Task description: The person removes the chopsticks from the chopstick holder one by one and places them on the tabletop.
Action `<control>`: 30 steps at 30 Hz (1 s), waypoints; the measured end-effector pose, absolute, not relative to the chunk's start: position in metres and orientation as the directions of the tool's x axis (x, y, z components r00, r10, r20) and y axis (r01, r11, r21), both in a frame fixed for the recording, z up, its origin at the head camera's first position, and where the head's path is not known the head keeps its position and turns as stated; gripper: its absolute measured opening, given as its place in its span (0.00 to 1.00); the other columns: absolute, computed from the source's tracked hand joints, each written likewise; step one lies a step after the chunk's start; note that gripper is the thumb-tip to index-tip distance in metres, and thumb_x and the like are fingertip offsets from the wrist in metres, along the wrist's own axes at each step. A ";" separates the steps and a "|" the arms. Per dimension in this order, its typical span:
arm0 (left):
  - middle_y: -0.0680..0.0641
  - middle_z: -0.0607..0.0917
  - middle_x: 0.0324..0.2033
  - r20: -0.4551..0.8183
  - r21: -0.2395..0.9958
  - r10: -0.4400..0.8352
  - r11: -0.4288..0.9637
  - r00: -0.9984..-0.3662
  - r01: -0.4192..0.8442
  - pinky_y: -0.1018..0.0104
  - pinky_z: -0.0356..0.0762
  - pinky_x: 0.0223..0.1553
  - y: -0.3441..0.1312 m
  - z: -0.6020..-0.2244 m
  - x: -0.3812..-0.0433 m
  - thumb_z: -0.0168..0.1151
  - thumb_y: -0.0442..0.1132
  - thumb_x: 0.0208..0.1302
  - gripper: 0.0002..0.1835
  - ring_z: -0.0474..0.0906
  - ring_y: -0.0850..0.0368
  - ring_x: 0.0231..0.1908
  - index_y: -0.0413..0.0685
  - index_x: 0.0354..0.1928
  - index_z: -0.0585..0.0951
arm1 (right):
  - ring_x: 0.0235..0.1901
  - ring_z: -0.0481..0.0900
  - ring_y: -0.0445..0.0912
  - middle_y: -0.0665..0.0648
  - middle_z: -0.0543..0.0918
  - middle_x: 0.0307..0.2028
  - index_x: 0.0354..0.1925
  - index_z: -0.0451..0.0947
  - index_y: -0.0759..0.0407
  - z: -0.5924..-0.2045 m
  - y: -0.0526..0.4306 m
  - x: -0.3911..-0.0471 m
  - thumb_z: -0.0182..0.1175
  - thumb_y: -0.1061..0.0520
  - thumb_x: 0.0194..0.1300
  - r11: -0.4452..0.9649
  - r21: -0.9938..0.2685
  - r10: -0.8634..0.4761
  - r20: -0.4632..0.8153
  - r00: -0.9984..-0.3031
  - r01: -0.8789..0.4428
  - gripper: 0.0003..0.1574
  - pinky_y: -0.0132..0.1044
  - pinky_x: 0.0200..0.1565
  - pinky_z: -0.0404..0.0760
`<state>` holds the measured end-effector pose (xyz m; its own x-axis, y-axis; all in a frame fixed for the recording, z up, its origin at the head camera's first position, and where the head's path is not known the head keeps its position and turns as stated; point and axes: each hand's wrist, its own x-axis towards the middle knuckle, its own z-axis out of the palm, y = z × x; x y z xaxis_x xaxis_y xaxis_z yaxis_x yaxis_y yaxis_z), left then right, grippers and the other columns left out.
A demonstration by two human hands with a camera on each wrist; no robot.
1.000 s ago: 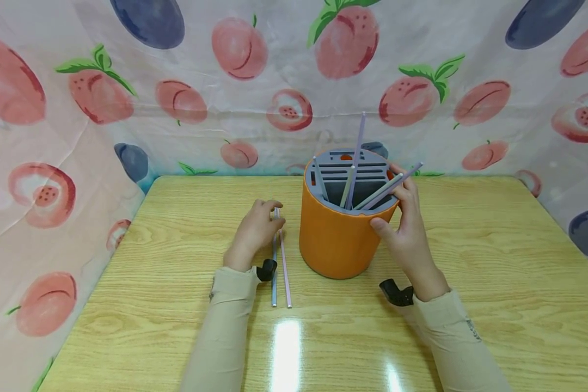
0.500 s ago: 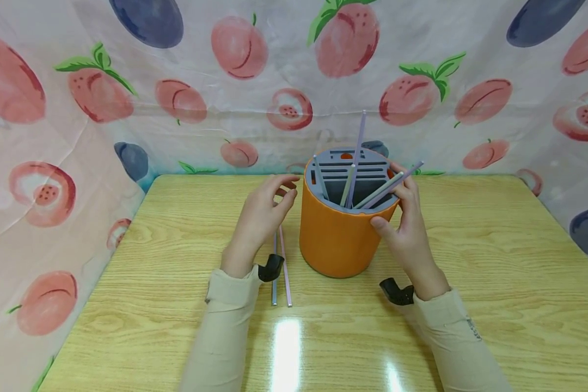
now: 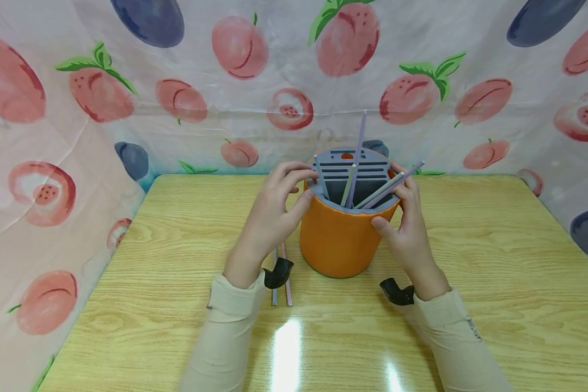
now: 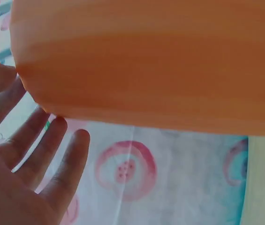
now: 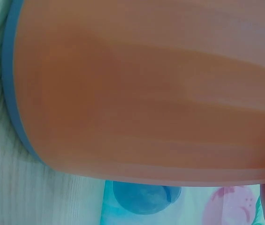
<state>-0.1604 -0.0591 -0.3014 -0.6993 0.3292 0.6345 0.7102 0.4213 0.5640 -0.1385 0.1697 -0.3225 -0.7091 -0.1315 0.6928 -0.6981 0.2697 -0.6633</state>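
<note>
An orange utensil holder (image 3: 340, 242) with a grey slotted top stands upright on the table. Several pastel chopsticks lean inside its front opening, among them a tall purple chopstick (image 3: 361, 130). My right hand (image 3: 408, 239) grips the holder's right rim, thumb in front and fingers behind. At the left rim is my left hand (image 3: 276, 209), its fingers spread and fairly straight, the tips against or beside the holder (image 4: 146, 70). Below the left hand lie a blue chopstick (image 3: 274, 296) and a pink chopstick (image 3: 288, 295), partly hidden by the hand and wrist camera.
The wood-grain table (image 3: 495, 256) runs back to a peach-print cloth (image 3: 294, 60), which also hangs along the left and right sides. A black camera mount sits on each wrist, the left mount (image 3: 278, 273) above the loose chopsticks.
My left hand has left the two chopsticks on the table and moved up and right to the holder's left rim. The right hand stays on the holder, which has not moved.
</note>
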 end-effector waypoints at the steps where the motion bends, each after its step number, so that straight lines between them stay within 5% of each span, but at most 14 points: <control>1: 0.51 0.70 0.52 0.641 0.546 0.336 0.433 -0.691 0.717 0.67 0.66 0.49 -0.058 -0.301 -0.159 0.52 0.39 0.63 0.13 0.63 0.59 0.52 0.46 0.48 0.77 | 0.64 0.48 0.53 0.62 0.52 0.65 0.54 0.63 0.69 -0.322 0.170 -0.138 0.55 0.33 0.53 0.269 -0.664 -0.131 0.692 -0.710 -0.697 0.47 0.48 0.60 0.54; 18: 0.50 0.74 0.47 0.679 0.468 0.294 0.532 -0.672 0.706 0.66 0.62 0.49 -0.042 -0.297 -0.149 0.53 0.43 0.63 0.08 0.62 0.53 0.48 0.51 0.33 0.81 | 0.64 0.47 0.53 0.61 0.52 0.65 0.55 0.64 0.67 -0.326 0.171 -0.138 0.55 0.33 0.54 0.279 -0.665 -0.125 0.690 -0.713 -0.693 0.46 0.47 0.61 0.53; 30: 0.52 0.82 0.35 0.744 0.600 0.220 0.194 -0.631 0.776 0.67 0.74 0.41 -0.042 -0.287 -0.138 0.50 0.37 0.65 0.07 0.77 0.62 0.40 0.44 0.40 0.76 | 0.64 0.47 0.53 0.60 0.53 0.65 0.54 0.64 0.69 -0.323 0.167 -0.135 0.55 0.33 0.54 0.275 -0.656 -0.126 0.700 -0.703 -0.703 0.46 0.50 0.60 0.51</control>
